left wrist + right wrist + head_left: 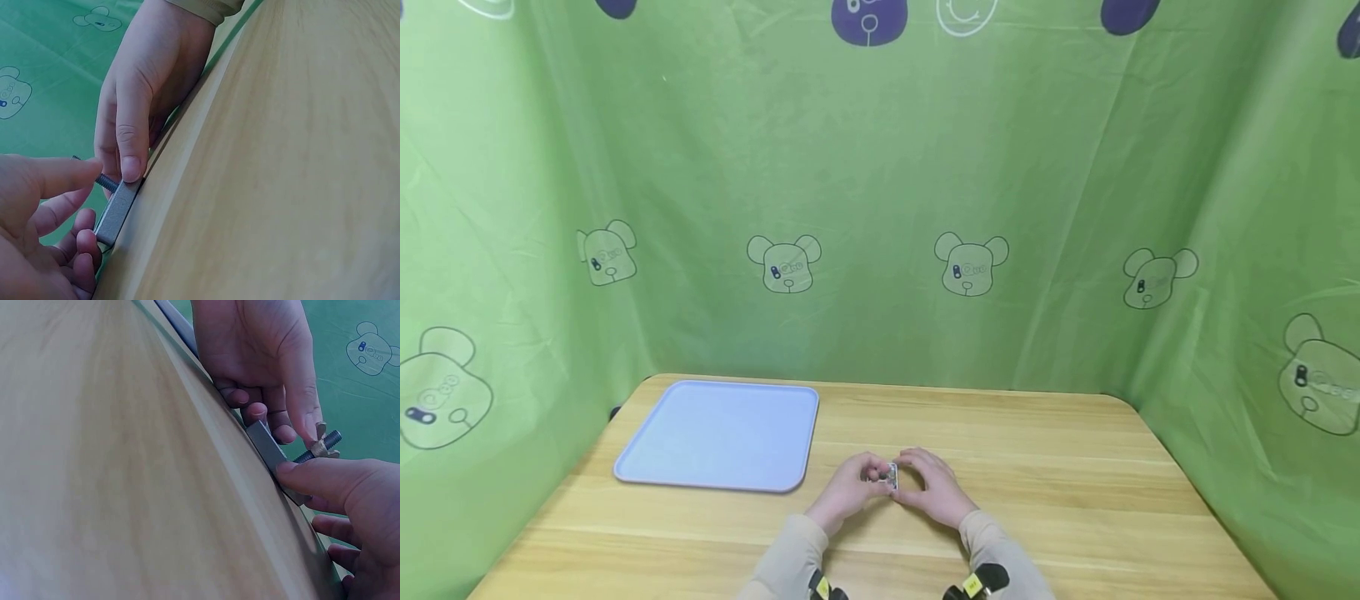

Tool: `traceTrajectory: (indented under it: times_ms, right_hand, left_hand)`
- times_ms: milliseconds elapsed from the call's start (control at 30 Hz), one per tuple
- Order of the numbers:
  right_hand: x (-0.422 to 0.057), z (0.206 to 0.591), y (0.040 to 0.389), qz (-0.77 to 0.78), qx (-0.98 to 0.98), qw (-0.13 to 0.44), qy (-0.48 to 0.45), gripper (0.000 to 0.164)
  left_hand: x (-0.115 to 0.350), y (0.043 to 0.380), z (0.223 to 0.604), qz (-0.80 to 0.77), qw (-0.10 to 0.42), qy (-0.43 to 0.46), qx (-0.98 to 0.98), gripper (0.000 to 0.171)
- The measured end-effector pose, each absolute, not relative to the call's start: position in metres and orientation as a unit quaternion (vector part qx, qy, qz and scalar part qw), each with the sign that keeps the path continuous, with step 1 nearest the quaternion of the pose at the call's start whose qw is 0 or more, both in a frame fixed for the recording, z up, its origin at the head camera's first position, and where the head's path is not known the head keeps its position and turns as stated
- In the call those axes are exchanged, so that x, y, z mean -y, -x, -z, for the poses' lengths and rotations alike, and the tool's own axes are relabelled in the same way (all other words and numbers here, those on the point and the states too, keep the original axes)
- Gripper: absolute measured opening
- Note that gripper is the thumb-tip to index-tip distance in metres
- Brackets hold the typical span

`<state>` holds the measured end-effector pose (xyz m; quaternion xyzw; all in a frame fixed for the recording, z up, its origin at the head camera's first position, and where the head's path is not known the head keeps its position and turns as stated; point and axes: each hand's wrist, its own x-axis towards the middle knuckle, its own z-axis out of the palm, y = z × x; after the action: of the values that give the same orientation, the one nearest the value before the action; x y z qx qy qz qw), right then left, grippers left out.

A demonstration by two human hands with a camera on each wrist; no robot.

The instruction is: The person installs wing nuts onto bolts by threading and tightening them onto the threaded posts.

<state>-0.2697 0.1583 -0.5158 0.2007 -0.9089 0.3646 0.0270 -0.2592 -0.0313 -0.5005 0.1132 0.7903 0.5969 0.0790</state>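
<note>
Between the two hands, a small grey metal block [267, 449] stands on the wooden table, one long edge down. A threaded bolt [106, 182] sticks out of its side. On that bolt sits a wing nut [320, 449], largely hidden by fingers in the left wrist view. My left hand [847, 489] pinches the wing nut with the thumb against it, while other left fingers curl by the block's end. My right hand [936, 490] grips the block's other end, its thumb [132, 165] pressed on the edge near the bolt.
A light blue tray [718, 433] lies on the left side of the wooden table [1075, 492]. Green curtains [880, 167] with bear prints hang behind the table and at both sides.
</note>
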Motion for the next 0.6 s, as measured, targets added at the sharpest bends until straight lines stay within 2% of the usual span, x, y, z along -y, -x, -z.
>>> traceTrajectory:
  times_ms: [600]
  right_hand:
    - [-0.1575,0.5148,0.2686,-0.364,0.91,0.026,-0.198,0.058]
  left_hand:
    - [0.0287,0.259,0.4992,-0.579,0.063,-0.106,-0.806,0.019]
